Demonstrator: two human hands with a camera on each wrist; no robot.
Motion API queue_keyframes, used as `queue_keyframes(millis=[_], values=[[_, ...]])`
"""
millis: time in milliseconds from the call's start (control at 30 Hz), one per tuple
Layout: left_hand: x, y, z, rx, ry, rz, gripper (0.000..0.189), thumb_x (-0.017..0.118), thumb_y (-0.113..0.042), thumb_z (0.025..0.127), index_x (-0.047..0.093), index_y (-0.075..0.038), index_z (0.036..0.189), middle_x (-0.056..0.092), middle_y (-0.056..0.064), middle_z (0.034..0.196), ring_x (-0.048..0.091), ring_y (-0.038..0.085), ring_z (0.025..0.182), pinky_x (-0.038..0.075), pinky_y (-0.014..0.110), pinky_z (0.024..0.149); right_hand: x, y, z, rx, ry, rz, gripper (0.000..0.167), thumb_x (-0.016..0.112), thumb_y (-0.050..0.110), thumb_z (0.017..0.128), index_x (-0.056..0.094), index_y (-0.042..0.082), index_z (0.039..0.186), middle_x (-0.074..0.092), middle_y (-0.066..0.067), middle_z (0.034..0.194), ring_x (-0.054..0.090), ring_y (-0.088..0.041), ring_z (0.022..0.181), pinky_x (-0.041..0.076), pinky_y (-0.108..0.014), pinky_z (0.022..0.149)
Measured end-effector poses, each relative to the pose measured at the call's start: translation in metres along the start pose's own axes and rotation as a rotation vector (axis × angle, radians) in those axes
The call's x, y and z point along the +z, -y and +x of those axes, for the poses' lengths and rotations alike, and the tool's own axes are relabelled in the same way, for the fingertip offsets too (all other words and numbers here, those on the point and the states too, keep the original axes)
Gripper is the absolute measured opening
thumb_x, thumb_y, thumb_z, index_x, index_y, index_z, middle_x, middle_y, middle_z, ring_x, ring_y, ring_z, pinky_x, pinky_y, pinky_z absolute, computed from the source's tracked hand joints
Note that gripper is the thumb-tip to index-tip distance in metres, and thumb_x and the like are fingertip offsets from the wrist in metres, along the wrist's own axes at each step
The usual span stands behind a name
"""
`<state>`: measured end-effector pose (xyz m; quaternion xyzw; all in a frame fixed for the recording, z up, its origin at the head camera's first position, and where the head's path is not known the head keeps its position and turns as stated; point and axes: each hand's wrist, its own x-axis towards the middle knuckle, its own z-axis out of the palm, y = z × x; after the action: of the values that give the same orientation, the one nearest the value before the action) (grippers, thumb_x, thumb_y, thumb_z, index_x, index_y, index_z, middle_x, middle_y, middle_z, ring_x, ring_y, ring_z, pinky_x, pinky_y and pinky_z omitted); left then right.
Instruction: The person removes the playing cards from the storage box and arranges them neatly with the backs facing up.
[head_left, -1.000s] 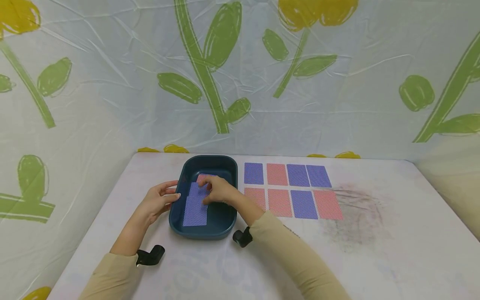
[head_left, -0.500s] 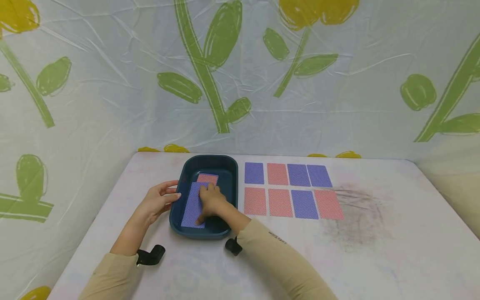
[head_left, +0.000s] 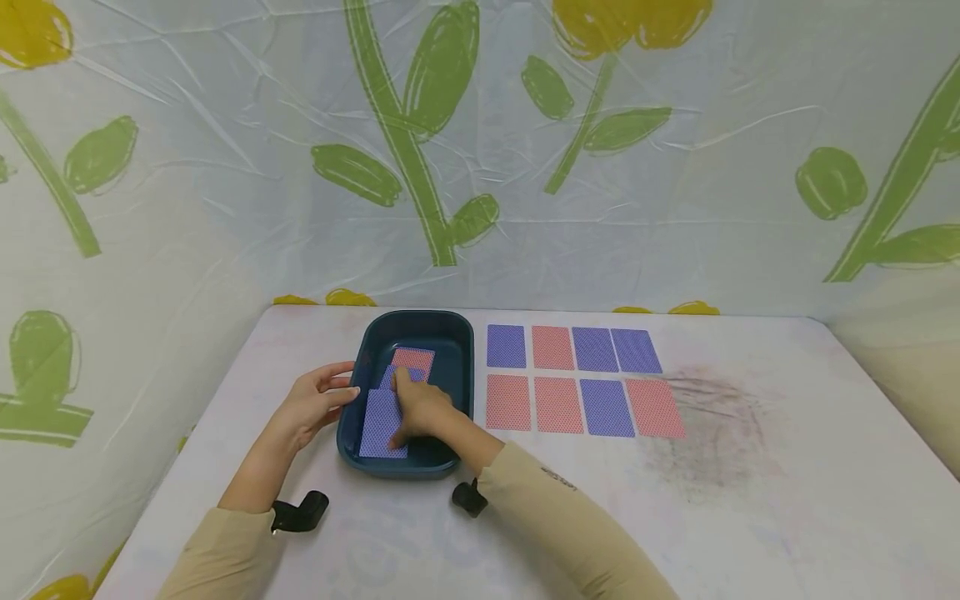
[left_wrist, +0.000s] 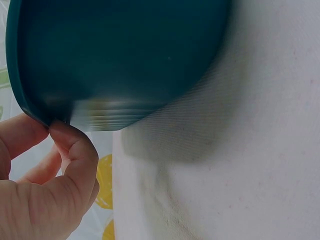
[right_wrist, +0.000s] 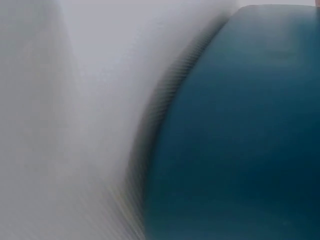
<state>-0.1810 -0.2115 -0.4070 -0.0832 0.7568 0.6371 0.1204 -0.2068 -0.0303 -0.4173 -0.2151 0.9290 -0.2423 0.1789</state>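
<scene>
A dark teal tray (head_left: 457, 342) stands on the table, with overlapping playing cards lying face down inside. The nearest is a blue-backed card (head_left: 380, 417), my right hand (head_left: 423, 408) over its right side, the thumb near its lower end and a fingertip by its upper end. Behind it, partly covered, are a second blue-backed card (head_left: 387, 377) and a red-backed card (head_left: 412, 358). My left hand (head_left: 311, 404) pinches the tray's left rim; the left wrist view shows thumb and finger (left_wrist: 75, 145) at the rim. The right wrist view shows only the tray's outer wall (right_wrist: 240, 125).
Right of the tray, two rows of face-down playing cards lie on the table, among them a blue one (head_left: 506, 346) and a red one (head_left: 558, 406). A dark smudge (head_left: 712, 433) marks the cloth farther right. A flowered sheet (head_left: 600, 233) hangs behind.
My right hand has come down and toward me onto the blue-backed cards. The top one has slid nearer me, uncovering part of another blue-backed card. The left hand keeps its place.
</scene>
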Motion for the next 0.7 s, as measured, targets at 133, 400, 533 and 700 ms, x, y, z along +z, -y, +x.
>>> queue_keyframes(millis=[133,400,533,700], values=[[-0.001,0.0,0.001,-0.015,-0.012,0.005,0.055,0.057,-0.003,0.091,0.035,0.0,0.141,0.043,0.021,0.124,0.054,0.015,0.088,0.047,0.024,0.074,-0.001,-0.004,0.001,-0.049,0.006,0.072,0.064,0.084,0.014,0.067,0.04,0.015,0.112,0.053,-0.003,0.083,0.05,-0.017,0.071,0.039,-0.028,0.06],[-0.001,0.0,0.001,-0.023,-0.014,0.011,0.055,0.058,-0.004,0.091,0.036,-0.001,0.141,0.042,0.021,0.125,0.053,0.017,0.09,0.047,0.023,0.074,-0.006,-0.004,-0.003,-0.01,0.065,0.408,0.047,0.056,-0.016,0.08,0.042,0.006,0.119,0.046,-0.01,0.082,0.05,-0.018,0.061,0.05,-0.029,0.053],[-0.001,0.001,0.001,-0.016,-0.006,0.004,0.054,0.057,-0.003,0.091,0.036,-0.001,0.14,0.042,0.021,0.124,0.054,0.015,0.088,0.047,0.022,0.074,-0.01,-0.004,-0.006,0.01,0.07,0.519,0.05,0.051,-0.021,0.079,0.043,0.003,0.123,0.042,-0.011,0.085,0.051,-0.019,0.065,0.052,-0.03,0.054],[-0.001,0.001,0.001,-0.015,-0.003,0.003,0.054,0.057,-0.003,0.09,0.036,0.0,0.14,0.043,0.021,0.123,0.054,0.015,0.089,0.047,0.023,0.074,-0.017,-0.006,-0.007,-0.004,0.059,0.548,0.049,0.051,-0.019,0.081,0.044,0.002,0.125,0.043,-0.013,0.084,0.051,-0.02,0.061,0.051,-0.028,0.053]])
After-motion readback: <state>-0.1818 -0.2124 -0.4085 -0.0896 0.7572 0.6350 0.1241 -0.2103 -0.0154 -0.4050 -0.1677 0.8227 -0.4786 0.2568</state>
